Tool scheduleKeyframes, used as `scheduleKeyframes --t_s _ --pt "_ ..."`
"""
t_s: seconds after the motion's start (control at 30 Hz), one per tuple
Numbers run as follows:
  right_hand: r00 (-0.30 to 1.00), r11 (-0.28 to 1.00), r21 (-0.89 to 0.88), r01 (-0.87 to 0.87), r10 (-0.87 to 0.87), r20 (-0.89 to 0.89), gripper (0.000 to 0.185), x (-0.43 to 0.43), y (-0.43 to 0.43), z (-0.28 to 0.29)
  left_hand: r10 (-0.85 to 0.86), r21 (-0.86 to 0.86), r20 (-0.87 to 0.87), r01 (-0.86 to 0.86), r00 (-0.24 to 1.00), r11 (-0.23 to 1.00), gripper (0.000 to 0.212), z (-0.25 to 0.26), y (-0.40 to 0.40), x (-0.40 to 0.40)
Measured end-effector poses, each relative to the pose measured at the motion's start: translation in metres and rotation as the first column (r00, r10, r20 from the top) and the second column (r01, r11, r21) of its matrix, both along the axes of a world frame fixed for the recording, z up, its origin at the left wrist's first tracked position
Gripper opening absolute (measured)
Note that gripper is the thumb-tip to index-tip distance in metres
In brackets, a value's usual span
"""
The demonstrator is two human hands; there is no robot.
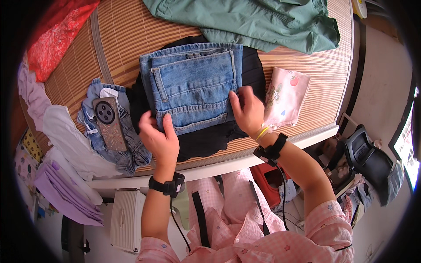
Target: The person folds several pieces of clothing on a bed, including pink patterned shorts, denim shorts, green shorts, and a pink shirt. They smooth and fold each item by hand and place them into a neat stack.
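Note:
Folded blue denim jeans [197, 82] lie on a spread black garment [204, 144] on a striped bamboo mat [125, 29]. My left hand [161, 136] grips the lower left corner of the folded denim, thumb on top and fingers at its side. At the right edge, my right hand [246, 110] holds the denim between thumb and curled fingers. A folded pink printed cloth [287, 95] lies just right of that hand. Left of my left hand, a smartphone in a patterned case [111, 126] rests on crumpled denim clothing [131, 134].
A green garment [256, 23] spreads across the far side of the mat. Red cloth [59, 46] and white cloth [75, 141] lie at the left, with purple fabric [65, 194] hanging below. A black chair [368, 161] and a white ribbed case [126, 220] stand beyond the near edge.

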State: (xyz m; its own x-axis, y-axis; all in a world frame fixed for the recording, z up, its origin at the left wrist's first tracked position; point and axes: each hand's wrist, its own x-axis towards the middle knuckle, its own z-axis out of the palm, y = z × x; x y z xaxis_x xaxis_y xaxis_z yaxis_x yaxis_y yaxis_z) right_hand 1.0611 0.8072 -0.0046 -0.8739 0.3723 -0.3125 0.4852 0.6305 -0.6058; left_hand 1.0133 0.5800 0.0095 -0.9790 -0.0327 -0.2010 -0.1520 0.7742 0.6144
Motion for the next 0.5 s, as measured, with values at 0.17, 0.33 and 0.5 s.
scheduleKeyframes --t_s 0.17,0.33,0.5 --pt "0.869 0.951 0.178 -0.252 0.303 -0.391 0.036 -0.029 -0.002 0.021 -0.537 -0.295 -0.272 0.462 0.798 0.836 0.049 0.028 0.029 -0.015" --pt "0.897 0.857 0.311 -0.41 0.44 -0.029 0.06 -0.063 -0.028 -0.007 -0.582 -0.426 0.008 0.53 0.813 0.733 0.049 -0.014 0.046 -0.054" --pt "0.908 0.853 0.379 -0.358 0.413 -0.074 0.06 -0.059 -0.035 -0.026 -0.589 -0.479 -0.045 0.5 0.807 0.721 0.054 -0.037 0.047 -0.049"
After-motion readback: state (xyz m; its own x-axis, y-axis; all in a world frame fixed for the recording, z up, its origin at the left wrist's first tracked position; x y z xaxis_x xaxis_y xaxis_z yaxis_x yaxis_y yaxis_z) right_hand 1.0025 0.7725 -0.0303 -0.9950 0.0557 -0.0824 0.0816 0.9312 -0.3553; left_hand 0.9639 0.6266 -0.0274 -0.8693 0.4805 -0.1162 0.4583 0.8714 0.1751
